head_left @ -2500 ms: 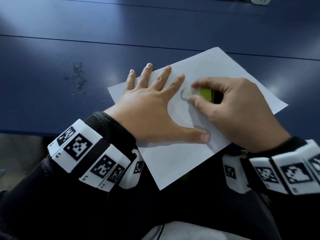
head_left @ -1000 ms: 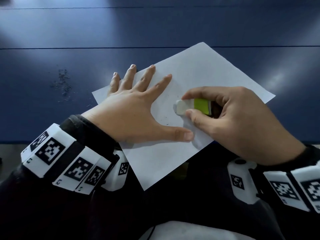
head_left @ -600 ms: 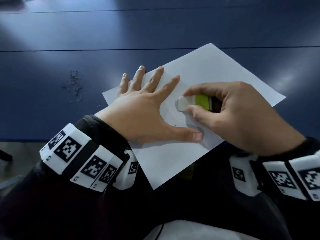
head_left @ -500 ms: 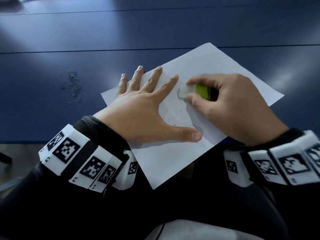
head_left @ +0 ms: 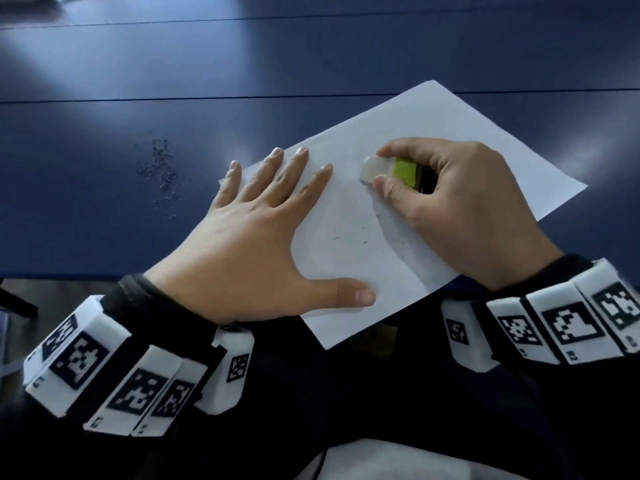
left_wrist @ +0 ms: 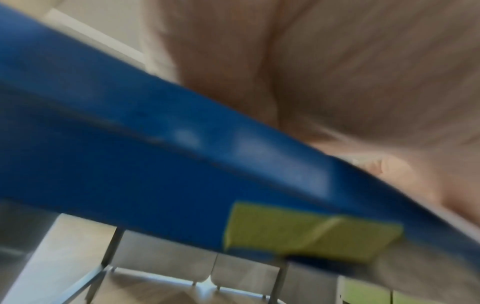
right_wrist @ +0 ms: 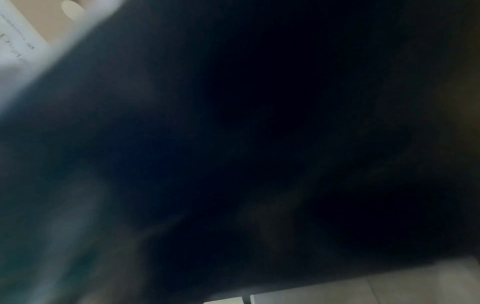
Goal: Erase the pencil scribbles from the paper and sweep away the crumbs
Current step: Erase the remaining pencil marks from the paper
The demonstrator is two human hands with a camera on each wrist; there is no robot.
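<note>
A white sheet of paper (head_left: 433, 133) lies slanted on the blue table (head_left: 104, 98), its near corner hanging over the edge. My left hand (head_left: 263, 237) lies flat on the sheet's left part, fingers spread. My right hand (head_left: 460, 202) pinches a white eraser (head_left: 374, 169) with a green and black sleeve, its tip on the paper just right of my left index finger. A few small dark crumbs (head_left: 363, 241) lie on the paper between my hands. No scribble shows in the bare part of the sheet. The right wrist view is dark and blurred.
A patch of grey eraser crumbs (head_left: 159, 164) lies on the table left of the paper. The table's near edge (head_left: 69, 273) runs under my wrists. In the left wrist view the blue table edge (left_wrist: 182, 164) and a yellow-green block (left_wrist: 306, 232) beneath it show, blurred.
My right hand has rubbed the eraser back and forth, ending farther up the sheet. The grey scribble seen 2.5 s ago is gone. My left hand has stayed flat on the paper.
</note>
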